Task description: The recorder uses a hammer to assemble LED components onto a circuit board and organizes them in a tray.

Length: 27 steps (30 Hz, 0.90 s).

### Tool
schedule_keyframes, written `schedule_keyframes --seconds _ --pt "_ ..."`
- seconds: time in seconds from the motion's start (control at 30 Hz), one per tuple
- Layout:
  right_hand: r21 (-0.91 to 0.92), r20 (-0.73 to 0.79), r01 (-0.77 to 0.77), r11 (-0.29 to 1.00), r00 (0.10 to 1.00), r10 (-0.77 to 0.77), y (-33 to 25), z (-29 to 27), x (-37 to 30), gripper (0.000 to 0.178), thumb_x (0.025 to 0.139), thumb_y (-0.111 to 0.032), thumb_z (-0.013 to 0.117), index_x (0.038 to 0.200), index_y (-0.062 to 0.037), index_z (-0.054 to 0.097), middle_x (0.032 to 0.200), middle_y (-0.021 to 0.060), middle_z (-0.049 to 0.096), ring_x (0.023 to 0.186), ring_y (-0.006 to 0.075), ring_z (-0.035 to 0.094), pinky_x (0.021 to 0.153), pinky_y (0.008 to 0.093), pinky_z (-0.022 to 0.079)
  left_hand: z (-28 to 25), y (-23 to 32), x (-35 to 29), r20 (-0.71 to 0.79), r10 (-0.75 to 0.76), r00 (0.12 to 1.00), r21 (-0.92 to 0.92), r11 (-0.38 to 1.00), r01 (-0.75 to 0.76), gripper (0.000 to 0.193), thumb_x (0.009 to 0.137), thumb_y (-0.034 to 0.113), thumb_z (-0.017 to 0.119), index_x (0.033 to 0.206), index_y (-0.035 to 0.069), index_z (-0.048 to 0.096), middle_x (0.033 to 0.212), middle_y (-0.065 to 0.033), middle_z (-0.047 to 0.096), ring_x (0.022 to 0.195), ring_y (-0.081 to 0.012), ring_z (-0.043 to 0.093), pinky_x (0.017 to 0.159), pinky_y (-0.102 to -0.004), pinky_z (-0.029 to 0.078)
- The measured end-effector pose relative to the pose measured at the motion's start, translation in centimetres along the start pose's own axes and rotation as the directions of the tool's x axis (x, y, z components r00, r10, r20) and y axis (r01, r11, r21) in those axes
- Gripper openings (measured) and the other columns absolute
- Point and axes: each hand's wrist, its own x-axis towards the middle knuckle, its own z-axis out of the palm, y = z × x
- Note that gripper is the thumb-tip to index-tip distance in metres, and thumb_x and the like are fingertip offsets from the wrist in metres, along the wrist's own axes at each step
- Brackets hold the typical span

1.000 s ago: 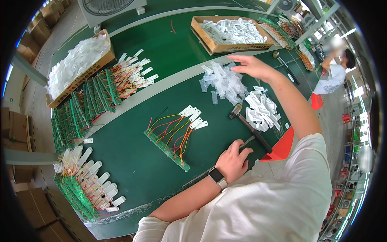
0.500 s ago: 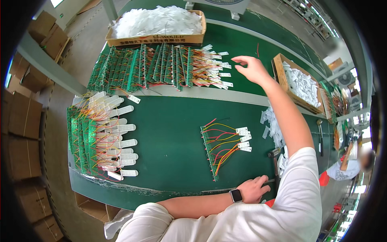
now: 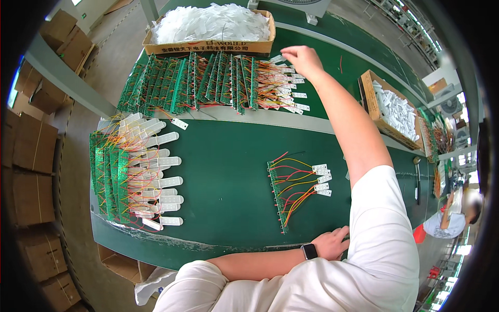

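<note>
My right hand (image 3: 303, 61) reaches over the far side of the bench, thumb and fingers stretched out and slightly apart. Its fingertips are at the white end tabs (image 3: 278, 59) of a row of wired green circuit boards (image 3: 208, 80); whether they touch a tab I cannot tell. My left hand (image 3: 332, 244), below a black wristwatch, lies at the near edge with its fingers spread and nothing visible in it. Between the hands, a single narrow circuit board (image 3: 275, 197) lies with red and yellow wires running right to small white tabs (image 3: 322, 179).
At the left stand more boards wired to long translucent covers (image 3: 166, 161). A cardboard box (image 3: 208, 48) of clear plastic pieces is at the back; another box (image 3: 371, 99) holds white pieces at the right. A hammer (image 3: 417, 179) lies farther right. A person (image 3: 447, 223) works beyond.
My right hand has moved left and a little farther away, up to the tabs of the board row. My left hand stays resting at the near edge. The view has shifted slightly.
</note>
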Motion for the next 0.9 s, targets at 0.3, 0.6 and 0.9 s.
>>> schedule_keyframes --seconds 0.3,0.6,0.9 --pt "0.274 -0.25 -0.025 0.961 0.964 0.096 0.4 -17.6 -27.4 0.021 0.1 -0.017 0.071 0.117 -0.0057 0.077 0.103 0.0035 0.079 0.087 0.0095 0.071 0.078 0.025 0.055 -3.9 2.4 0.9 0.093 -0.072 0.993 0.071 0.995 0.066 0.038 0.079 0.009 0.074 0.116 0.013 0.066 0.123 -0.0153 0.052 0.111 -0.0334 0.062 0.089 -0.0415 0.058" --pt "0.527 -0.57 -0.585 0.616 0.294 0.767 6.9 -29.9 -63.7 0.034 0.1 -0.007 0.057 0.131 -0.0102 0.071 0.083 -0.0043 0.063 0.073 0.0027 0.054 0.064 0.0206 0.04 -3.8 3.8 1.3 0.179 0.029 0.983 0.377 0.921 -0.096 0.035 0.077 0.009 0.076 0.111 0.016 0.073 0.118 -0.0121 0.056 0.087 -0.026 0.062 0.075 -0.0391 0.057" --pt "0.357 -0.481 -0.331 0.874 0.737 0.475 3.4 -21.1 -57.6 0.033 0.093 -0.006 0.067 0.125 -0.0149 0.068 0.082 0.0058 0.066 0.06 0.0138 0.056 0.058 0.0302 0.047 -5.3 6.6 1.3 0.238 0.138 0.961 0.802 0.53 -0.275 0.039 0.075 0.007 0.077 0.112 0.018 0.075 0.122 -0.0087 0.06 0.092 -0.0255 0.063 0.08 -0.0414 0.053"
